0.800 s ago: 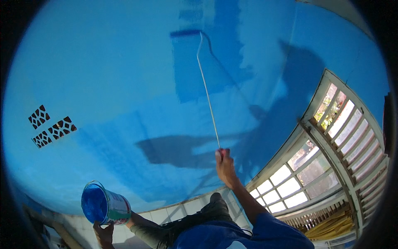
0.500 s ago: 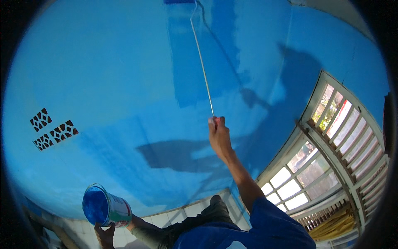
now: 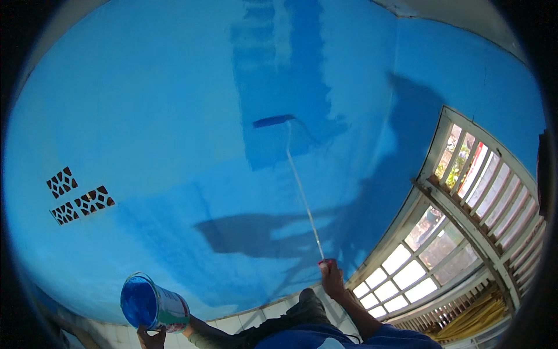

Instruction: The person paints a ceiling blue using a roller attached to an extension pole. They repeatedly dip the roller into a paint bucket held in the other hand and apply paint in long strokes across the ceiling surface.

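Roller (image 3: 272, 121) blurred. Handle (image 3: 323, 262) mostly hidden in right hand (image 3: 333, 282). Left hand (image 3: 151, 339) cut off below. Can't see far side of bucket (image 3: 165, 306).

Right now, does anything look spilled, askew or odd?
No spill is visible. The paint bucket in the left hand looks tilted, its mouth turned leftward. The darker blue patch on the wall looks uneven: paler streaks show near its top.
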The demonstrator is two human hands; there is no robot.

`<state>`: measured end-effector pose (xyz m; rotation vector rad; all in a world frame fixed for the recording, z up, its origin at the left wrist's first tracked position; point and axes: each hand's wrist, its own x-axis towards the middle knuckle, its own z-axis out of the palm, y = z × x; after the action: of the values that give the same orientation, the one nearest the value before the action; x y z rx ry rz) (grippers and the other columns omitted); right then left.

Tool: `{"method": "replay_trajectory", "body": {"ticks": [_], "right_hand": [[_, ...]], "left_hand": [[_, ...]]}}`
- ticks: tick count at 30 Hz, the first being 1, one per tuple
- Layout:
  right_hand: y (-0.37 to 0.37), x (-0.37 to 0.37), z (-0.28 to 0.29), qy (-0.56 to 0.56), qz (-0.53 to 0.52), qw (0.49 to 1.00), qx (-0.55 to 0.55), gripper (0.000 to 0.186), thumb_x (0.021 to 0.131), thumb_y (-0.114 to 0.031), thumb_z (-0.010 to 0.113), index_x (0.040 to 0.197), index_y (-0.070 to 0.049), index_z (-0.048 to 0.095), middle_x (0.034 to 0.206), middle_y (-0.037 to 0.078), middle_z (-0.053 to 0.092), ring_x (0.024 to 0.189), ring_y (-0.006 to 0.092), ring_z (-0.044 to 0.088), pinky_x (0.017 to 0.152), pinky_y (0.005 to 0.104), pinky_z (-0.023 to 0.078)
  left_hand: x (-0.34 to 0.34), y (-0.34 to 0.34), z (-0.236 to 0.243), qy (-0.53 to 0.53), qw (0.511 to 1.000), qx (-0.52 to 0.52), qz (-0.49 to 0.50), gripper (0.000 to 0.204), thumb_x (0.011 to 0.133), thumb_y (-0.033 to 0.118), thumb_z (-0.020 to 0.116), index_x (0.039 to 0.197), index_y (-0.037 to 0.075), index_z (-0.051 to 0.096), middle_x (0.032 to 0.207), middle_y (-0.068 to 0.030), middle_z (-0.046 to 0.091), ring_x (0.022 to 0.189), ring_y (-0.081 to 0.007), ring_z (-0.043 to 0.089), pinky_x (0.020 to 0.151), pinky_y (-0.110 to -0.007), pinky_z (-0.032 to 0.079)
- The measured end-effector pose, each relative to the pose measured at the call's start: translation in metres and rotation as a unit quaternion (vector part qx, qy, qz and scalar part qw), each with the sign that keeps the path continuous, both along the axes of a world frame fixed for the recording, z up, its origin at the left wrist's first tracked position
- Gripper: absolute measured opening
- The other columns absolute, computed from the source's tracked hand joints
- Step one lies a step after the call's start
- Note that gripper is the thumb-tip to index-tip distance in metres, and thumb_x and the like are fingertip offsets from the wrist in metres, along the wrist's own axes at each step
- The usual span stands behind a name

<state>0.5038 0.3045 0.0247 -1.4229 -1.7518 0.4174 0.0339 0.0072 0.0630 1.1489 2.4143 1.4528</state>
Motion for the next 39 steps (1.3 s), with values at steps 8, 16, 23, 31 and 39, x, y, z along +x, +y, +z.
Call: {"method": "replay_trajectory", "body": {"ticks": [8,16,23,31,39], "right_hand": [[0.075,0.029,0.035,-0.061,-0.015,0.960,0.274,0.020,0.090,-0.022,0.043,0.088,-0.002,0.045,0.061,0.013,0.047,0.052,0.0283,0.050,0.047,0.0370,0.037],[0.131,0.017,0.161,0.067,0.005,0.985,0.160,0.019,0.089,-0.018,0.047,0.091,0.000,0.044,0.063,0.014,0.052,0.053,0.0227,0.054,0.048,0.0324,0.041],[0.122,0.031,0.100,0.031,0.023,0.984,0.172,0.021,0.085,-0.016,0.054,0.092,0.001,0.044,0.070,0.017,0.058,0.067,0.0315,0.062,0.053,0.0349,0.045],[0.130,0.028,0.160,0.017,-0.019,0.987,0.161,0.026,0.084,-0.017,0.055,0.095,0.003,0.041,0.071,0.021,0.058,0.071,0.0356,0.061,0.055,0.0383,0.046],[0.130,0.022,0.131,-0.019,-0.035,0.993,0.114,0.031,0.083,-0.018,0.056,0.095,0.003,0.038,0.075,0.023,0.059,0.072,0.0411,0.058,0.057,0.0455,0.047]], "left_hand": [[0.029,0.010,0.032,0.034,0.999,-0.028,0.016,0.056,0.066,0.031,0.075,0.109,0.001,0.054,0.096,-0.0154,0.058,0.090,-0.0273,0.054,0.083,-0.037,0.041],[0.022,0.013,0.032,0.081,0.994,-0.070,-0.001,0.053,0.065,0.032,0.076,0.105,0.002,0.056,0.097,-0.0151,0.059,0.090,-0.0264,0.054,0.083,-0.036,0.041],[0.032,0.016,0.038,-0.128,0.991,0.040,0.001,0.051,0.065,0.033,0.076,0.100,0.001,0.057,0.096,-0.0155,0.059,0.090,-0.0260,0.054,0.083,-0.036,0.041],[0.033,0.024,0.038,-0.013,0.999,0.034,-0.008,0.057,0.065,0.032,0.076,0.104,-0.004,0.055,0.098,-0.0188,0.058,0.090,-0.0303,0.055,0.083,-0.037,0.042],[0.023,0.020,0.026,0.014,1.000,0.011,-0.015,0.053,0.066,0.028,0.075,0.105,-0.003,0.055,0.097,-0.0181,0.059,0.091,-0.0284,0.056,0.081,-0.037,0.043]]}}
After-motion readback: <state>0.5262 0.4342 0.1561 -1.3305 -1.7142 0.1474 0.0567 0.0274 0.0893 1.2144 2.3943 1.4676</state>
